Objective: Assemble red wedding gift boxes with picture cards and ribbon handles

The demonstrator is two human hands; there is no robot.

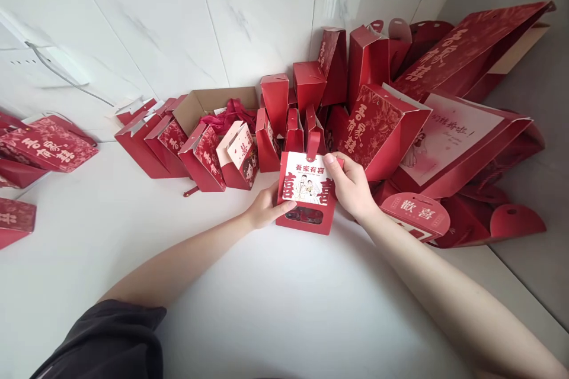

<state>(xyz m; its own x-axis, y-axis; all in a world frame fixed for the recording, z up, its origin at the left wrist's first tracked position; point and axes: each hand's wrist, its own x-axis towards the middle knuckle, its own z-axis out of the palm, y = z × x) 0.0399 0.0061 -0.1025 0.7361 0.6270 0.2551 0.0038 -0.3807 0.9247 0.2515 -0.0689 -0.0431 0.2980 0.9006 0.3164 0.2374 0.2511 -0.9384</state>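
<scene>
A small red gift box (306,189) with a white printed card, a dark oval window and a red ribbon loop at its top is held upright over the white table. My left hand (268,207) grips its left side, the thumb lying across the front near the window. On the upper right corner, my right hand (351,185) pinches the box with its thumb on the front. The fingers behind the box are hidden. Just beyond it stand several small red boxes (268,141).
At the back, a brown carton (191,109) holds dark pink ribbon. Large red gift bags (448,142) crowd the right side. More red boxes (48,142) lie at the far left. A grey cable (66,76) hangs along the tiled wall (155,6).
</scene>
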